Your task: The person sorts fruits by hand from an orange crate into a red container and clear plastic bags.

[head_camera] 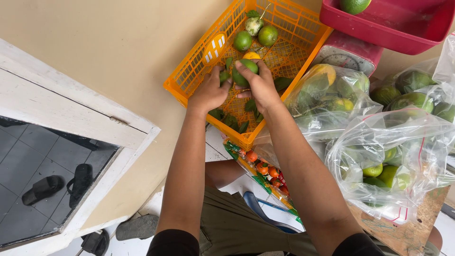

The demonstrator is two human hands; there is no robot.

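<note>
Seen from above, the orange plastic crate (289, 45) is occupying the centre, tilted against a beige wall, and both hands are reaching into it. Beside it, two clear plastic bags (393, 161) are lying on a wooden board, each bulging with green and yellowish citrus. A red tub (393, 28) is sitting at the upper right on a kitchen scale (343, 56), with one green fruit showing at its rim.

Inside the crate, three loose fruits (256, 33) are resting near the far wall, well apart from the hands, while dark leaves (232, 121) are gathering at the near, lower corner.

The right hand (260, 87) is closing around a green lime (246, 71), fingers curling over its far side, so the fruit is lying just beyond the palm, toward the crate's far wall. It is roundish, with no clear long axis. A yellow fruit (251, 55) is touching it from behind. The left hand (208, 92) is gripping a smaller green fruit (223, 76), largely hidden by its fingers, just beside the lime. Below the crate, a printed packet (265, 173) showing small orange-red fruits is lying near the person's lap.
</note>
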